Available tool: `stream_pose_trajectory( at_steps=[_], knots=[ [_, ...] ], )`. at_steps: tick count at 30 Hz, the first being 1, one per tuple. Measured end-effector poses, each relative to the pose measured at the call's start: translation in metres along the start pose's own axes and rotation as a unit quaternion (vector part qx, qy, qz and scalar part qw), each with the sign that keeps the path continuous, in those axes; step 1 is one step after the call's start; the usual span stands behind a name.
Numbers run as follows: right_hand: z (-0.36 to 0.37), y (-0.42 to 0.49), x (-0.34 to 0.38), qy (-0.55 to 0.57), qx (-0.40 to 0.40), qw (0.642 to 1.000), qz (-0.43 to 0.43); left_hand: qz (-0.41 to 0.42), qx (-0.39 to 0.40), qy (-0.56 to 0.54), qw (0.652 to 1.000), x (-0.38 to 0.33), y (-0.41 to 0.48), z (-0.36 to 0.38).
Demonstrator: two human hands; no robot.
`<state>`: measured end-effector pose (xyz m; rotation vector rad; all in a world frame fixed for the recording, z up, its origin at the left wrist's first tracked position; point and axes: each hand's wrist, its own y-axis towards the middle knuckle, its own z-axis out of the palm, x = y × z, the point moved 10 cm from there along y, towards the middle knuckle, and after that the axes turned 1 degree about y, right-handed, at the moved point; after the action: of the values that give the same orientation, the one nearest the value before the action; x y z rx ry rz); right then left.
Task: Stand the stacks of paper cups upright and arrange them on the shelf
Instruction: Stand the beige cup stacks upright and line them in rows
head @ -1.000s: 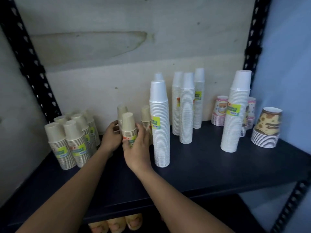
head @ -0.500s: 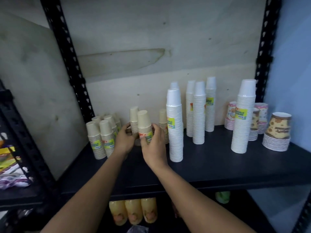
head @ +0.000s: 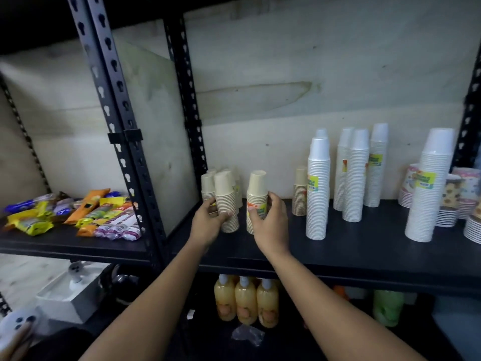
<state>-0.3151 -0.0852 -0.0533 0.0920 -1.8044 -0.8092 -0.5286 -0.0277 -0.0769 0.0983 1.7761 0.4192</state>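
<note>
Two beige cup stacks stand upright on the black shelf (head: 364, 246). My left hand (head: 208, 220) grips the left beige stack (head: 226, 194), which stands in front of more beige stacks (head: 208, 185) in the shelf's left corner. My right hand (head: 270, 222) grips the other beige stack (head: 256, 188), thumb across its coloured label. A shorter beige stack (head: 299, 191) stands further right, beside tall white cup stacks (head: 318, 188) that are all upright.
More white stacks (head: 355, 175) line the back wall, and a big white stack (head: 429, 186) and patterned cups (head: 453, 196) stand at the right. Snack packets (head: 86, 212) lie on the left shelf past a black upright post (head: 122, 142). Juice bottles (head: 246, 303) stand on the shelf below.
The view has swung left and pulled back. My left hand has moved onto a separate beige stack, and the stack in my right hand now stands apart from it.
</note>
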Motion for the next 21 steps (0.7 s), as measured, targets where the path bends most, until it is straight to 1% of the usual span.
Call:
stream_pose_trajectory(
  at_steps=[3, 9, 14, 21],
  knots=[
    [0.017, -0.009, 0.004, 0.012, 0.019, 1.0, 0.009, -0.008, -0.02, 0.014, 1.0, 0.005, -0.005, -0.027],
    [0.056, -0.016, 0.005, 0.01, 0.053, 0.998, 0.017, -0.017, -0.032, 0.02, 0.999, 0.019, -0.001, -0.062],
    [0.085, -0.01, -0.003, -0.001, 0.078, 0.997, 0.026, -0.026, -0.04, 0.021, 0.999, 0.033, 0.008, -0.071],
    [0.121, 0.007, -0.019, -0.002, 0.085, 0.996, 0.031, -0.041, -0.045, 0.007, 0.998, 0.058, 0.028, -0.067]
  ],
)
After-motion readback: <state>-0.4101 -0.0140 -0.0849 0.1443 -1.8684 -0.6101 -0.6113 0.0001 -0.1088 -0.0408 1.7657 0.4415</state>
